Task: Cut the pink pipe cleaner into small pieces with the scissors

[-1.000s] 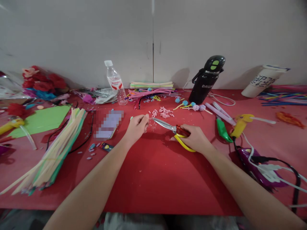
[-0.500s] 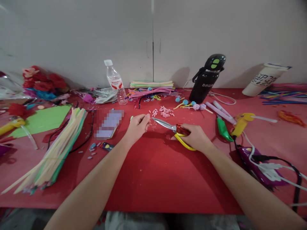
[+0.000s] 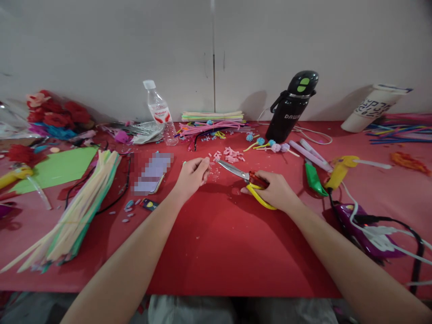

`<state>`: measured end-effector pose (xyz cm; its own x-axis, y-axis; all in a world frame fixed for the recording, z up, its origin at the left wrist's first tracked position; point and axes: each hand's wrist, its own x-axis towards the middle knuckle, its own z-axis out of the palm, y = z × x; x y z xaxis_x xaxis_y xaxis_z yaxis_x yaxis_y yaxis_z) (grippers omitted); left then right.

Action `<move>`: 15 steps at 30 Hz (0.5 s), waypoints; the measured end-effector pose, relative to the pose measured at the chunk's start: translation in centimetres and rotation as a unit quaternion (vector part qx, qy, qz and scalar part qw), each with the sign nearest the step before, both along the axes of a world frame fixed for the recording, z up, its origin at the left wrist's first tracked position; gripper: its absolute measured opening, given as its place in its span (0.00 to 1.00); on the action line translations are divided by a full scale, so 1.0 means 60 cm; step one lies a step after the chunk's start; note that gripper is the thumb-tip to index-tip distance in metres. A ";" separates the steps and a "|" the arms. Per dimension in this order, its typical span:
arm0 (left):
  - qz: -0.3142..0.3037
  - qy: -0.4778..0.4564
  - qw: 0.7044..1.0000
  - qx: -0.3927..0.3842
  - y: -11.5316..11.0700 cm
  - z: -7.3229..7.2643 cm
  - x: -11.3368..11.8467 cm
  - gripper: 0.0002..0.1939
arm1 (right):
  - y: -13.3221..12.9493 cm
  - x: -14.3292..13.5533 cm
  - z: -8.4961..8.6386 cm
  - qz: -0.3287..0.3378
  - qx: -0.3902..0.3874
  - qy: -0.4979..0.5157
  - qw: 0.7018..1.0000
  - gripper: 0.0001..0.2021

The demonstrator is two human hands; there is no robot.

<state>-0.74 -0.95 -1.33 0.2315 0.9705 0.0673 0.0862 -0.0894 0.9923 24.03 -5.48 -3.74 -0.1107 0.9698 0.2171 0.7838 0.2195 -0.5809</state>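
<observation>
My right hand (image 3: pixel 275 190) is wrapped round a pair of scissors (image 3: pixel 238 172) with red and yellow handles. The blades look nearly closed and point left, their tip a short gap from my left fingertips. Thumb and fingers of my left hand (image 3: pixel 193 175) are pinched together; what lies between them is too small to make out. A pale green bit shows at that hand's back edge. Just beyond the blades lies a pile of short pink pieces (image 3: pixel 232 155), with tiny pink crumbs scattered on the red table (image 3: pixel 216 243) beneath.
Pipe cleaners (image 3: pixel 84 202), a phone (image 3: pixel 153 173) and a green sheet (image 3: pixel 64 168) lie at left. A plastic bottle (image 3: pixel 161 112) and black flask (image 3: pixel 293 108) stand behind. At right are a yellow glue gun (image 3: pixel 339 173), purple power strip (image 3: pixel 366 231) with cables, and white cup (image 3: pixel 373 108).
The scissors' tip has drawn slightly away from my left fingertips, widening the gap. Both hands keep their grips. The whole view has shifted a little.
</observation>
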 end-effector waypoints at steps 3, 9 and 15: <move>0.008 0.006 1.000 0.001 -0.001 0.005 0.002 0.18 | -0.001 0.000 -0.003 0.000 -0.003 0.001 1.000 0.24; -0.004 0.004 1.000 0.015 -0.001 0.003 0.001 0.17 | 0.003 0.002 -0.007 0.007 -0.009 0.005 1.000 0.23; -0.013 0.003 1.000 0.016 -0.002 0.000 -0.001 0.17 | 0.003 0.001 -0.006 0.002 -0.016 0.002 1.000 0.23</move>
